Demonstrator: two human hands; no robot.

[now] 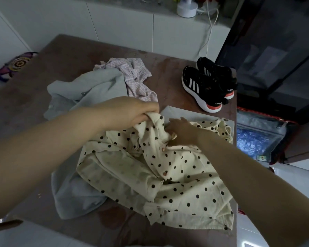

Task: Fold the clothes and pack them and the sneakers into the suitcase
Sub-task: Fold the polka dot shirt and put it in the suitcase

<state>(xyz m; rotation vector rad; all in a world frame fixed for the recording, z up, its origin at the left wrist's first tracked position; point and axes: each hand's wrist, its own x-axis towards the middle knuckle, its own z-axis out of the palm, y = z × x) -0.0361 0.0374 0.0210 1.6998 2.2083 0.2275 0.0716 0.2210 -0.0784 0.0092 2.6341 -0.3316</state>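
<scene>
Near, crumpled on the brown tabletop (pixel 61 54): cream polka-dot shirt (pixel 168 175), raised fold gripped by left hand (pixel 132 111), middle pinched by right hand (pixel 182 132); right, open suitcase (pixel 260 136); farther, grey garment (pixel 96 82), pink checked garment (pixel 136 75); far right, 2 black sneakers (pixel 207 86)

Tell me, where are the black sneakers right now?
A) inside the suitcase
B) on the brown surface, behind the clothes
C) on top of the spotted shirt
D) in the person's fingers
B: the black sneakers stand side by side on the brown surface, apart from the spotted shirt and outside the suitcase.
</scene>
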